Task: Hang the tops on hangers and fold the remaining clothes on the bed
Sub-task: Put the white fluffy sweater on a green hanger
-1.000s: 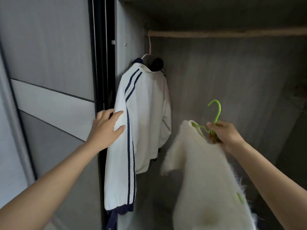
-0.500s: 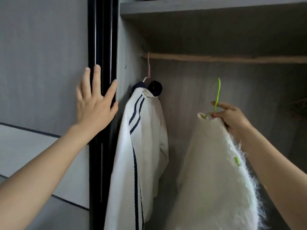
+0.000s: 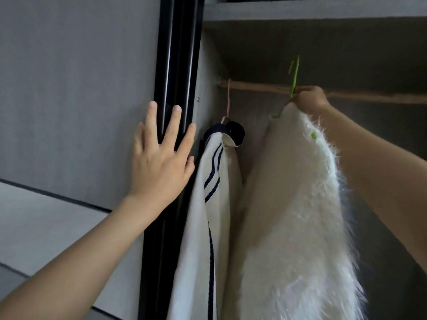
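Observation:
A fluffy white sweater [image 3: 291, 204] hangs from a green hanger [image 3: 294, 77]. My right hand [image 3: 309, 99] grips that hanger just below its hook, level with the wooden wardrobe rail [image 3: 369, 97]. The hook rises above the rail. A white jacket with navy stripes [image 3: 212, 204] hangs at the rail's left end on a pink hanger [image 3: 228, 98]. My left hand [image 3: 161, 155] presses flat, fingers spread, against the black edge of the wardrobe door [image 3: 175, 65], left of the jacket.
A grey sliding door panel [image 3: 69, 88] fills the left side. A grey shelf [image 3: 312, 10] runs above the rail. The wardrobe's dark back wall [image 3: 381, 158] lies behind the clothes, with bare rail to the right of my right hand.
My right hand has lifted the sweater and green hanger up to the rail. My left hand left the jacket sleeve and now rests on the door edge. The view tilted upward.

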`<state>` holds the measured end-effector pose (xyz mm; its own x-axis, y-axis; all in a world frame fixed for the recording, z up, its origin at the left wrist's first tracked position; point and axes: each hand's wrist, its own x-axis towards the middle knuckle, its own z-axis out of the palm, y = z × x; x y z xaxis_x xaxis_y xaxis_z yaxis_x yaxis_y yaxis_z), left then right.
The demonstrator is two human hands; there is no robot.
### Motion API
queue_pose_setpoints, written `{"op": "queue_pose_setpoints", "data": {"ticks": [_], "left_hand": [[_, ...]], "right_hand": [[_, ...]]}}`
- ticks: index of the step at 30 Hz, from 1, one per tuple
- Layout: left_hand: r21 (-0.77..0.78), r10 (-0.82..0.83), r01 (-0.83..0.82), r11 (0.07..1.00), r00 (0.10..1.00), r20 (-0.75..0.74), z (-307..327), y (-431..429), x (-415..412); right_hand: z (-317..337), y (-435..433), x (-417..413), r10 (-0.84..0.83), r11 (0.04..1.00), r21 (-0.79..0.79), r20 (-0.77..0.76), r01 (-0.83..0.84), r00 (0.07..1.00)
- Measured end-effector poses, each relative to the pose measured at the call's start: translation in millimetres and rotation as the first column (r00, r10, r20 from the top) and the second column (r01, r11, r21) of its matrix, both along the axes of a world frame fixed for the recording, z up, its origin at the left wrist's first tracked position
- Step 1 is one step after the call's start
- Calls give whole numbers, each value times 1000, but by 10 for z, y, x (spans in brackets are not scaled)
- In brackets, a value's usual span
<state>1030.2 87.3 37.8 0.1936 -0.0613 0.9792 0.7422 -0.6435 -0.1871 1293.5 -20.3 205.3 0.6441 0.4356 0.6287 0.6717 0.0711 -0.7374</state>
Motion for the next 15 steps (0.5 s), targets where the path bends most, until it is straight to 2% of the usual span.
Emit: {"op": "queue_pose_setpoints", "data": {"ticks": [4,10,15], "left_hand": [[26,18,-18,999,1000,3,-21,15,-8],[36,26,-26,999,1000,9,-15,25,-5],[46,35,-35,998,999,0,-14,7,-6]], "right_hand": [[51,286,160,-97,993,-60,43,99,994],[-69,604,296,-60,998,-16,14,61,998],[-125,807,427,-103,992,-66,6,104,995]]}}
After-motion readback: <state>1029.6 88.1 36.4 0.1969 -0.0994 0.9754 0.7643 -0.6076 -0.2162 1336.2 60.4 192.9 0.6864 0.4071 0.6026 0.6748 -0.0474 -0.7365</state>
